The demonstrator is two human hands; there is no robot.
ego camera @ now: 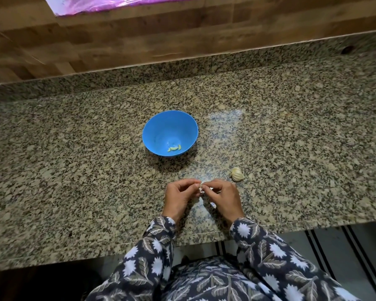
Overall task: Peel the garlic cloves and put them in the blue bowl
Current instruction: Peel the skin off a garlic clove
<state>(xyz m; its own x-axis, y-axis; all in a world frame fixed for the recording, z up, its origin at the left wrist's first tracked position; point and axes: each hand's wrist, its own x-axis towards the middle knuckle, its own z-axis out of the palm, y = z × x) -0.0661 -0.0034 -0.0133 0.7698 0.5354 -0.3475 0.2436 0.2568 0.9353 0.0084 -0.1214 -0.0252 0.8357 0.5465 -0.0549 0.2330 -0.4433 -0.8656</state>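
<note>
granite surface (74, 170): left hand (179, 196) and right hand (224, 198) pinch one clove (201, 189) between them, mid-peel. bowl (161, 127) lies ahead, bulb (237, 174) just beyond the right hand. next, likely: finish peeling, reach ahead, drop it in.

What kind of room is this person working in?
Probably a home kitchen: a speckled granite counter, a blue bowl holding peeled cloves, and part of a garlic bulb lying nearby.

I see a small garlic clove (201, 189) pinched between my fingertips, the blue bowl (159, 129) upright holding a few peeled cloves (174, 148), and a partial garlic bulb (237, 174) lying right of it.
</note>
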